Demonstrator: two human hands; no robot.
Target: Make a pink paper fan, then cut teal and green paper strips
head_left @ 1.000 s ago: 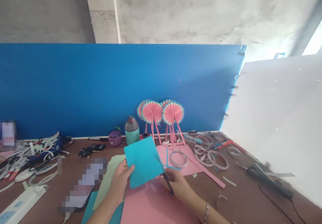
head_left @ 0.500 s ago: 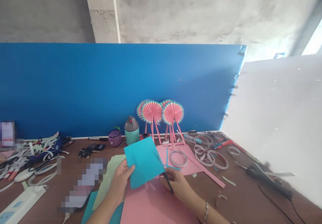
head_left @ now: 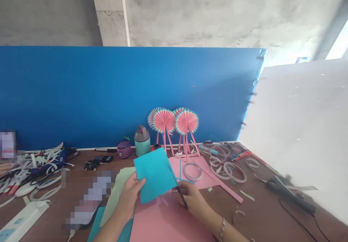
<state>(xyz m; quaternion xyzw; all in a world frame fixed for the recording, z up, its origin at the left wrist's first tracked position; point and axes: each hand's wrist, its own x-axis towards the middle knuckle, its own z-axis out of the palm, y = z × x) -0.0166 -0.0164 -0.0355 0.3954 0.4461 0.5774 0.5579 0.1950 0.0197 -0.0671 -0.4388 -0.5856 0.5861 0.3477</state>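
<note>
Between thumb and fingers, my left hand (head_left: pixel 133 187) grips the left edge of a blue paper sheet (head_left: pixel 154 176), which is held up and tilted. My right hand (head_left: pixel 190 196) is closed round the black handles of a pair of scissors (head_left: pixel 181 195). Their blades lie along the right edge of the blue sheet, pointing up and away from me. Below both hands spreads pink paper (head_left: pixel 163 224) on the table. Light green paper (head_left: pixel 117 187) lies beneath my left wrist, with more blue paper partly under it.
Folded pink paper fans (head_left: pixel 164 121) stand against the blue partition (head_left: pixel 108 97). A teal flask (head_left: pixel 142 144) and a purple pot (head_left: pixel 124 149) are beside them. Tape rolls (head_left: pixel 235 172) and a glue gun (head_left: pixel 290 195) lie right; a phone (head_left: pixel 91 200), power strip (head_left: pixel 24 220) and paper scraps lie left.
Almost nothing differs. The scissor blades have shifted slightly at the right edge of the blue sheet; both hands stay in nearly the same place.
</note>
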